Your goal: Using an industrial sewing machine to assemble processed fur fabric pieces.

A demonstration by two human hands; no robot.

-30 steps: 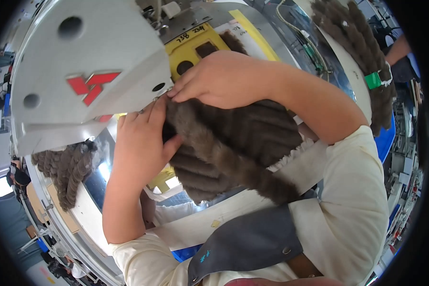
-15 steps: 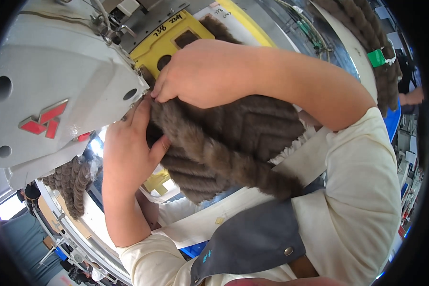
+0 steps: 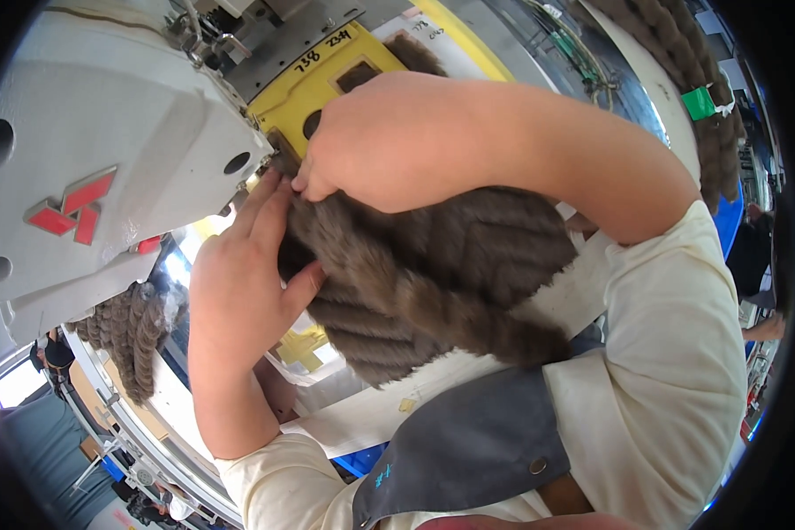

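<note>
A long fluffy brown fur strip (image 3: 415, 296) runs down across a larger brown fur panel (image 3: 503, 238) with quilted rows. My right hand (image 3: 384, 141) reaches over from the right, its thumb and fingertips pinched on the strip's upper end. Beside it, my left hand (image 3: 238, 274) lies on the fur with fingers stretched forward and the thumb apart. The fingertips of both hands are close together, right by the head of a grey-white sewing machine (image 3: 141, 150). That machine head hides the stitching spot.
Behind my right hand lies a yellow plate (image 3: 327, 66) with cut-outs. Braided fur pieces (image 3: 128, 331) hang at the left. More fur (image 3: 671, 53) with a green tag (image 3: 699, 104) lies at the far right. A white board edge (image 3: 371, 406) runs before my apron.
The fur panel and strip have shifted slightly right and toward me. Both hands have stayed by the machine head, my right hand's fingertips slightly lower and further right.
</note>
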